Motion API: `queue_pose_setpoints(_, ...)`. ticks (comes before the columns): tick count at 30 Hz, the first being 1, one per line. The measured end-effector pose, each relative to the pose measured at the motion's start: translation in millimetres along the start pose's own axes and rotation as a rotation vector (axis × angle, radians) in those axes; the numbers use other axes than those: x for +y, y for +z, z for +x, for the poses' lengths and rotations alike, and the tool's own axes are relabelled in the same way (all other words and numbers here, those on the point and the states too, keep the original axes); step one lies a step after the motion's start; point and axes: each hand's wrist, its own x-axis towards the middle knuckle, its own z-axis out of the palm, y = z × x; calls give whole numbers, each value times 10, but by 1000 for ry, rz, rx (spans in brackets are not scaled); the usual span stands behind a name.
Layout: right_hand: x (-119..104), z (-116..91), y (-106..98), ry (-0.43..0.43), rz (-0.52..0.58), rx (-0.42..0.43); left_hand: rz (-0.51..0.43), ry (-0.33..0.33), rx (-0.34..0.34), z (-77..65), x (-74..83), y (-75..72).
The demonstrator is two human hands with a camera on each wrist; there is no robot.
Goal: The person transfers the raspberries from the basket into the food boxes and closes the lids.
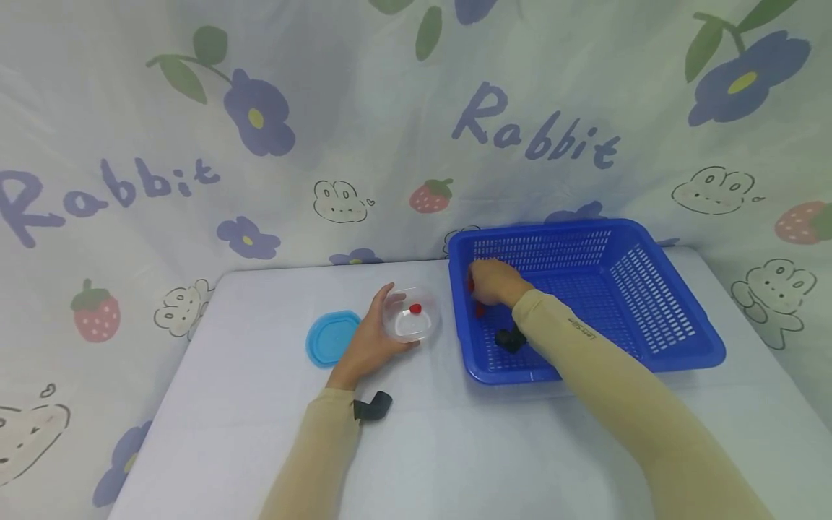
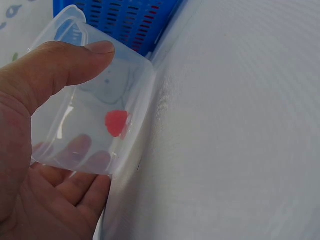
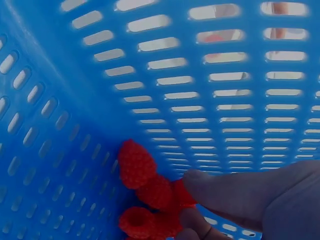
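Note:
My left hand [image 1: 373,341] holds a clear plastic container [image 2: 95,97] upright on the table, thumb on one side and fingers round the other. A single red raspberry [image 2: 116,123] lies on its bottom. Inside the blue basket [image 1: 650,361], at its left end, is my right hand [image 1: 497,282]. In the right wrist view its thumb and fingertips pinch a raspberry [image 3: 183,194], partly hidden, at the edge of a small pile. Several other raspberries [image 3: 136,164] of that pile lie in the basket's corner.
A light blue lid [image 1: 331,338] lies on the white table [image 1: 455,448], left of the container. The basket's slotted wall [image 3: 165,65] stands between the two hands. Behind the table hangs a patterned cloth [image 1: 390,130].

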Motion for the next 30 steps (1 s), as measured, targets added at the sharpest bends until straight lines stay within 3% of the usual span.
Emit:
queue_pose_setpoints(19,33,11,33,32,21,20,-5,-4,-5,0,-2,-8)
queue_pose_setpoints(30,47,-4,-21,-3,-1,51,-7,9,6,2,3,-8)
